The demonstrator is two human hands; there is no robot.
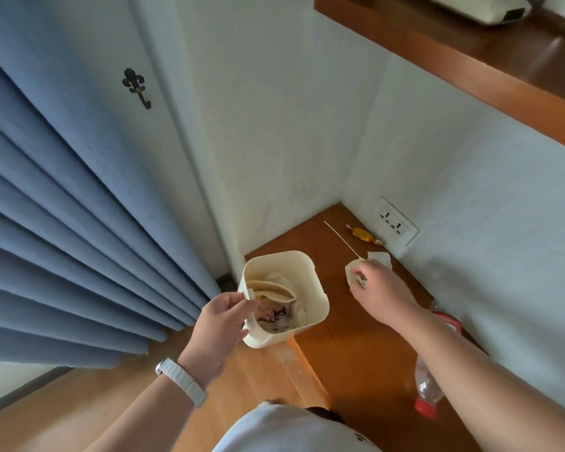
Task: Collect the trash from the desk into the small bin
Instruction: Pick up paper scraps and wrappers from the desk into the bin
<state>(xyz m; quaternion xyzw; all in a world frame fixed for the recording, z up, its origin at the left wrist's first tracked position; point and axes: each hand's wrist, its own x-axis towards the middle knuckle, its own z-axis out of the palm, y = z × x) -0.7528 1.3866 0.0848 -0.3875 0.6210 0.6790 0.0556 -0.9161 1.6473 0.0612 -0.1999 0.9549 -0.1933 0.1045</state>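
At lower centre of the frame, small bin (320, 305): cream plastic, squarish with rounded corners, open top, a small tab on the near-left rim; held at the left edge of the desk (340, 360), whether resting on it not clear.
Inside the bin: beige curved pieces, white crumpled tissue, a printed wrapper with a black-and-pink cartoon figure; lettering too small to read.
Left hand (222, 324): thumb and fingers curled round the bin's near-left rim, gripping it at the tab; white wristband (181, 381) on the wrist.
Right hand (377, 288): right of the bin, fingers bent down onto a whitish crumpled paper (350, 272) on the desk, pinching it.
Just above that hand: second tissue (380, 257), lying on the desk near the wall.
Centre right: thin wooden skewer (341, 238), slanting up-left from the hand; beside it a gold candy wrapper (364, 235), twisted at both ends, print unreadable.
Lower right: clear plastic bottle (426, 389) on its side, red cap, partly hidden by the forearm; label writing not legible.
Wall behind the candy wrapper: white socket plate (393, 220).
Left half of the frame: blue pleated curtain (62, 223); above it a dark metal hook (137, 88).
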